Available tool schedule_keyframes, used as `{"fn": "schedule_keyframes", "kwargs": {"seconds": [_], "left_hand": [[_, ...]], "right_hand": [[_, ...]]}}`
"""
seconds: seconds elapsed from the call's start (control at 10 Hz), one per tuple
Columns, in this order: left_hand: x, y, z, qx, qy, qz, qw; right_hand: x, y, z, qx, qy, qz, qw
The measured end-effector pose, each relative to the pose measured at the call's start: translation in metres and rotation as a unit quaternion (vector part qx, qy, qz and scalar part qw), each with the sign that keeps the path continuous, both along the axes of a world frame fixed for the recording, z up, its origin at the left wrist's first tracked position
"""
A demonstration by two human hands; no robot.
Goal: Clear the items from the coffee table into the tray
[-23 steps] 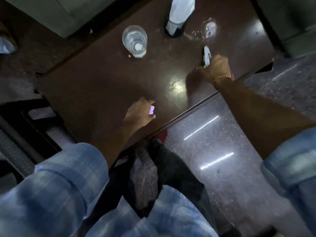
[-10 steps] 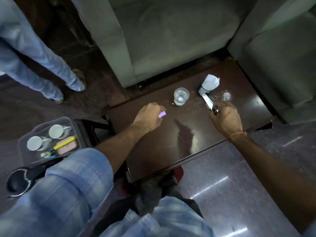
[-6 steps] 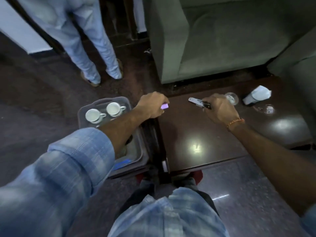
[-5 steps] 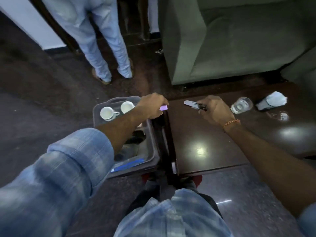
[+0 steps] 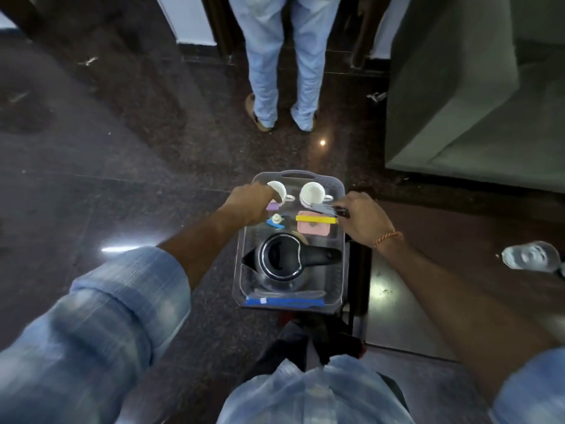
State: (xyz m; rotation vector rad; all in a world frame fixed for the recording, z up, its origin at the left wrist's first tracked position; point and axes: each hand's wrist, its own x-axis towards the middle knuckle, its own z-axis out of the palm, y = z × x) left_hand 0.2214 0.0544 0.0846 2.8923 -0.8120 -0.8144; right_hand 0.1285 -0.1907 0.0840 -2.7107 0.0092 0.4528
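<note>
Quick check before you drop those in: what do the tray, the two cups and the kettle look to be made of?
Tray: clear plastic, probably; its walls show the floor through.
Cups: glossy white, likely glazed ceramic.
Kettle: shiny metal body, it seems, with a matte black rim and handle, probably plastic.

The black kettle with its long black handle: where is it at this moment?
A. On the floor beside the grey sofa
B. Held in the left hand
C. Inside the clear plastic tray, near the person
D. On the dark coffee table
C. The black kettle stands inside the clear plastic tray, in the part closest to the person, and neither hand touches it.
</note>
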Motion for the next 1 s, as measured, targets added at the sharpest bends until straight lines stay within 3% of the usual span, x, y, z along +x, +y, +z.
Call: {"fn": "schedule_keyframes", "kwargs": {"seconds": [0.2,0.4,0.8,1.0], "left_hand": [[0.0,0.018,-0.033,0.009,0.022,0.011,1.0],[-0.003,0.02,-0.077,0.039,0.029,-0.018,0.999],[-0.002,0.009,-0.125,0.086,-0.035,-0.068,0.993],[0.001,0.007,-0.119,0.07,-0.019,-0.074,0.995]], "right_hand": [[0.014,0.022,-0.029,-0.004,0.063,0.043,0.997],[0.015,0.03,-0.077,-0.124,0.105,0.114,0.98],[0.022,0.029,-0.12,-0.139,0.058,0.14,0.979],[0.016,0.024,-0.12,-0.127,0.046,0.148,0.98]]}}
